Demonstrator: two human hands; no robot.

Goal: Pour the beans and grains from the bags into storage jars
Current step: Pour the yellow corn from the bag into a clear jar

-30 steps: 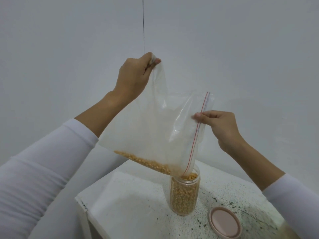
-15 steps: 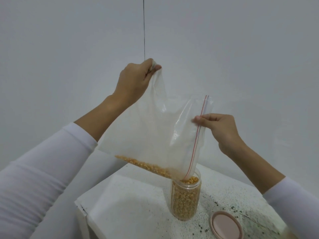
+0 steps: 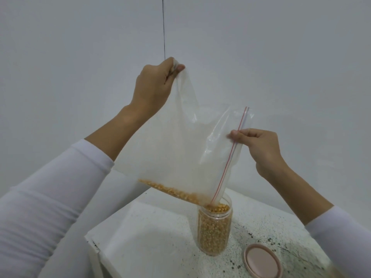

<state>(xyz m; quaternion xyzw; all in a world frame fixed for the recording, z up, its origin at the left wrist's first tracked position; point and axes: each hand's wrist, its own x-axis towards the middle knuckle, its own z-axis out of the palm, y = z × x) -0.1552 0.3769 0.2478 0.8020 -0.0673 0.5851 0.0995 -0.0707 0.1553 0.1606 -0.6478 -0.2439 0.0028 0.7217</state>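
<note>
Pouring step, nearly done. My left hand (image 3: 154, 87) pinches the bag (image 3: 180, 149) by its bottom corner; my right hand (image 3: 259, 149) pinches the zip edge. The bag's mouth feeds the jar (image 3: 214, 229), apparently almost full. Next: tilt steeper, slowly, watching for overflow.

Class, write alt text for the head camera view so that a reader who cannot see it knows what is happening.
Two hands tilt a clear zip bag so its lower open corner sits in the mouth of a nearly full jar of yellow kernels. The left hand pinches the bag's raised corner; the right hand pinches the red zip strip. A pink lid lies on the speckled white table.
</note>
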